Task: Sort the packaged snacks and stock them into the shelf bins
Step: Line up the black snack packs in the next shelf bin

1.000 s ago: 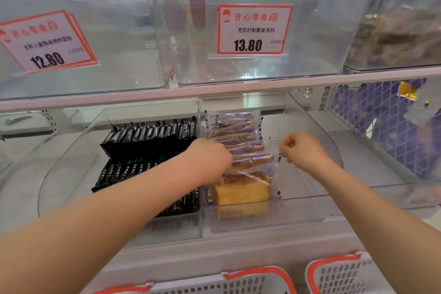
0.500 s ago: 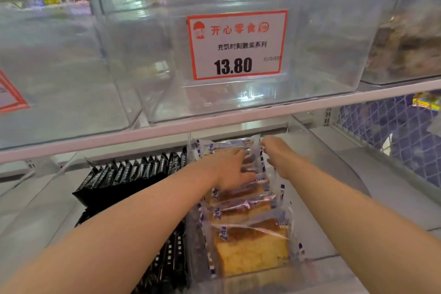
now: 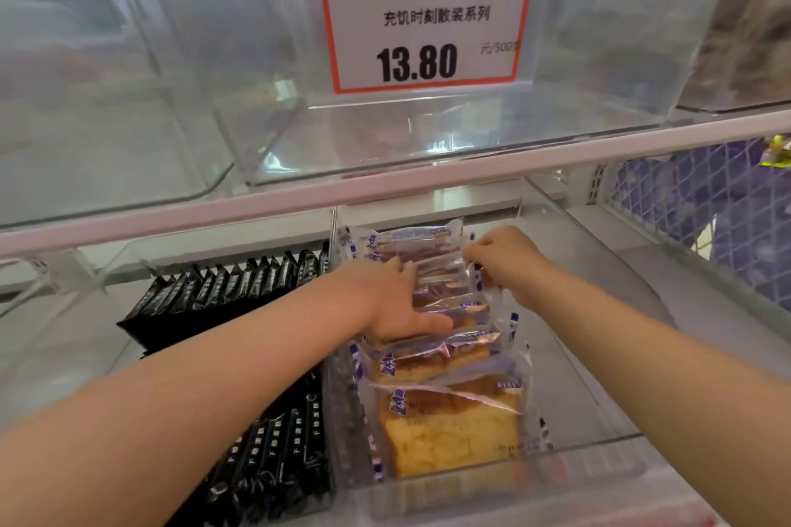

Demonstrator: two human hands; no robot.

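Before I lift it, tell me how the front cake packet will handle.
The front cake packet probably feels light and squashy: the cake looks spongy. Its glossy, crinkled wrapper looks slippery and loose, so it may sag. It leans on the next packet, so the row could shift.

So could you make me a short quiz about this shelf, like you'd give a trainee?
1. True or false: the black packets share one bin with the cake packs.
2. What price does the price card show?
3. The right hand is: A) pinching a wrapper edge, B) pressing on the black packets, C) holding the card.

Key: 1. False, a clear divider separates them. 2. 13.80. 3. A; meanwhile the left hand lies open across the cake row.
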